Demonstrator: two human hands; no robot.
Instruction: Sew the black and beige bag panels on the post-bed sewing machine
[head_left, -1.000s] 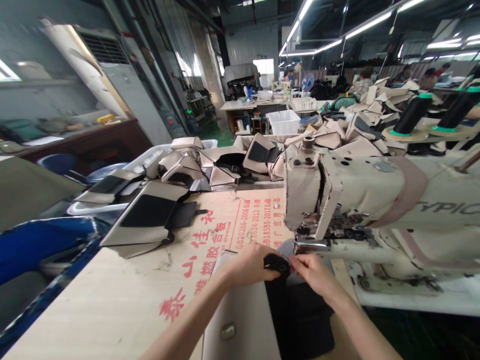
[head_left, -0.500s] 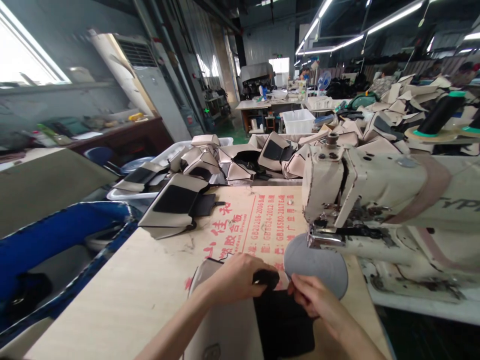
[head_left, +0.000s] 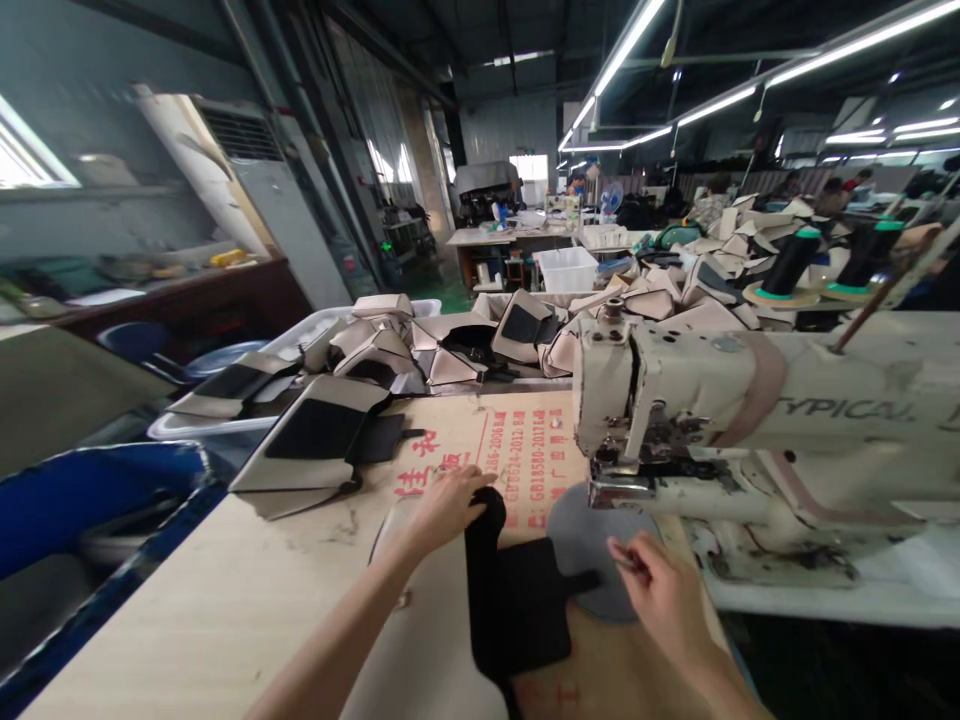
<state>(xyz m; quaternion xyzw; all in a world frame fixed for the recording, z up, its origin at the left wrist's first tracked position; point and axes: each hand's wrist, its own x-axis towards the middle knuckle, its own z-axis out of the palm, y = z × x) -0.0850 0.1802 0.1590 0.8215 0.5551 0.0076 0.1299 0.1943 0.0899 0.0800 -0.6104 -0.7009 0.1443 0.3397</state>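
A beige-and-black workpiece (head_left: 517, 600) lies flat on the wooden table (head_left: 225, 600) in front of the cream sewing machine (head_left: 750, 420). My left hand (head_left: 448, 503) rests on its far left corner, fingers curled over the black edge. A narrow black tab sticks out of the piece to the right. My right hand (head_left: 660, 590) sits just past that tab, fingers pinched together, over the grey round pad (head_left: 577, 540) under the machine's head. What the pinch holds is too small to make out.
A finished beige-and-black piece (head_left: 315, 440) lies at the table's left. Bins heaped with several similar pieces (head_left: 420, 345) stand behind. Black thread cones (head_left: 787, 265) stand behind the machine. A blue chair (head_left: 82, 490) is at left. Other workers sit far back.
The workpiece has been slid left and away from the needle, now lying flat with its black tab pointing right. My hands have moved apart; the right hand has let go of the black piece.
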